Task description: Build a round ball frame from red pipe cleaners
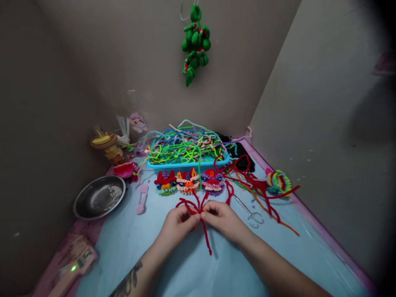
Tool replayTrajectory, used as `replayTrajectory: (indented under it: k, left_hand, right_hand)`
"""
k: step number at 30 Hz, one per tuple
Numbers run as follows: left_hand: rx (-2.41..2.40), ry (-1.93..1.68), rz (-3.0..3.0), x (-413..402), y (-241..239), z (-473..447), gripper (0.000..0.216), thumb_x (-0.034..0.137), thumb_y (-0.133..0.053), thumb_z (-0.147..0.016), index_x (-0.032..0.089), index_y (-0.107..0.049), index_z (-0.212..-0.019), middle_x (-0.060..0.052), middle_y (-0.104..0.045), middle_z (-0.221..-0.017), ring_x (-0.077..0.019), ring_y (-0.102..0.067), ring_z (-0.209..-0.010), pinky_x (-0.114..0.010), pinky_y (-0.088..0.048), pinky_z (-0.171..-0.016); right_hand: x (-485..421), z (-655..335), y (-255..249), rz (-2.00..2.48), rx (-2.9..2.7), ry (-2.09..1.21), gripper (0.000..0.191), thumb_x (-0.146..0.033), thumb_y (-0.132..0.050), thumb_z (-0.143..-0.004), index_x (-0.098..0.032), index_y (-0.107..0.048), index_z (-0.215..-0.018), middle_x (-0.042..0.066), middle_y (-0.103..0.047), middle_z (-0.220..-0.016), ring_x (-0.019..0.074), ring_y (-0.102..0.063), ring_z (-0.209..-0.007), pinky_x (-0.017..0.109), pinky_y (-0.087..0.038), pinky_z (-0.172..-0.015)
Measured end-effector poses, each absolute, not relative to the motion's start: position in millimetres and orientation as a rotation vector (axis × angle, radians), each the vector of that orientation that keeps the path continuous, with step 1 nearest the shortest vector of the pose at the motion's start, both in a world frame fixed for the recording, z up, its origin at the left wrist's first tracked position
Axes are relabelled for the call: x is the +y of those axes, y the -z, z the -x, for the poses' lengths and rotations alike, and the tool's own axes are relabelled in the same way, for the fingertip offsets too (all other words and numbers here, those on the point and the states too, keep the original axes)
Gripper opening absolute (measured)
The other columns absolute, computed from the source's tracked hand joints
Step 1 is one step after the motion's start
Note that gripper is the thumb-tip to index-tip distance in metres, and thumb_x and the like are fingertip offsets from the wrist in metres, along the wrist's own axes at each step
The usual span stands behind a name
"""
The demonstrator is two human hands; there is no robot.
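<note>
My left hand (179,225) and my right hand (223,218) meet over the blue table top (192,264), both pinched shut on a red pipe cleaner (202,220). Its loops fan out behind my fingers and one tail hangs toward me. Just beyond my hands stand three small pipe-cleaner figures (188,182) in a row. Loose red pipe cleaners (250,179) sprawl to the right of them.
A blue tray (188,166) heaped with coloured pipe cleaners sits at the back. Scissors (251,212) lie right of my hands. A metal bowl (98,197) is at left, a pink device (77,266) at the near left, coloured rings (279,181) at right. A green ornament (195,43) hangs on the wall.
</note>
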State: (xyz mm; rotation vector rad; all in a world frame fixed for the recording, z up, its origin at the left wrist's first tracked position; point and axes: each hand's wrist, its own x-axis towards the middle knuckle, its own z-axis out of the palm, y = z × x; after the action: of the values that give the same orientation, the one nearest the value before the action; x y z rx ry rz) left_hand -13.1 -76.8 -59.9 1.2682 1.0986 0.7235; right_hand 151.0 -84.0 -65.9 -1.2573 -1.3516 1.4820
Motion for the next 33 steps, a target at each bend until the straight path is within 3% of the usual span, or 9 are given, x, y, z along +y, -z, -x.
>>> replayTrajectory:
  k: [13, 18, 24, 29, 33]
  left_hand:
    - [1.156, -0.711, -1.293, -79, 53, 12, 0.032, 0.044, -0.063, -0.070, 0.013, -0.060, -0.063, 0.004, -0.047, -0.049, -0.0093, -0.037, -0.046, -0.022, -0.028, -0.046]
    - [1.153, -0.734, -1.331, -77, 52, 11, 0.027, 0.040, -0.063, -0.070, 0.013, -0.061, -0.062, 0.003, -0.050, -0.052, -0.0109, -0.041, -0.051, -0.022, -0.032, -0.051]
    - [1.148, -0.761, -1.462, -79, 49, 10, 0.023, 0.035, -0.059, -0.074, 0.014, -0.064, -0.066, -0.001, -0.059, -0.062, -0.0145, -0.049, -0.060, -0.024, -0.037, -0.058]
    - [1.201, -0.756, -1.390, -80, 49, 8, 0.027, 0.037, -0.059, -0.073, 0.016, -0.055, -0.056, 0.004, -0.046, -0.051, -0.0111, -0.038, -0.051, -0.022, -0.031, -0.050]
    - [1.166, -0.761, -1.283, -80, 51, 8, 0.031, 0.043, -0.062, -0.071, 0.016, -0.053, -0.058, 0.005, -0.044, -0.050, -0.0097, -0.036, -0.049, -0.022, -0.028, -0.048]
  right_hand:
    - [-87, -147, 66, 1.308, -1.434, -1.282, 0.009, -0.024, -0.054, -0.073, -0.018, -0.053, -0.067, -0.003, -0.051, -0.065, 0.0119, -0.046, -0.060, 0.024, -0.037, -0.057]
    - [-87, -145, 61, 1.328, -1.523, -1.165, 0.010, -0.018, -0.053, -0.073, -0.018, -0.053, -0.064, -0.002, -0.051, -0.067, 0.0125, -0.048, -0.065, 0.023, -0.037, -0.058]
    - [-87, -145, 62, 1.314, -1.412, -1.263, 0.008, -0.023, -0.057, -0.072, -0.017, -0.053, -0.067, -0.002, -0.052, -0.066, 0.0117, -0.048, -0.061, 0.023, -0.039, -0.057]
    - [-87, -145, 67, 1.313, -1.400, -1.185, 0.011, -0.024, -0.056, -0.073, -0.018, -0.052, -0.065, -0.002, -0.050, -0.064, 0.0122, -0.047, -0.061, 0.024, -0.038, -0.057]
    - [-88, -143, 67, 1.278, -1.372, -1.260, 0.013, -0.025, -0.052, -0.075, -0.019, -0.047, -0.065, -0.004, -0.044, -0.061, 0.0111, -0.043, -0.058, 0.023, -0.036, -0.056]
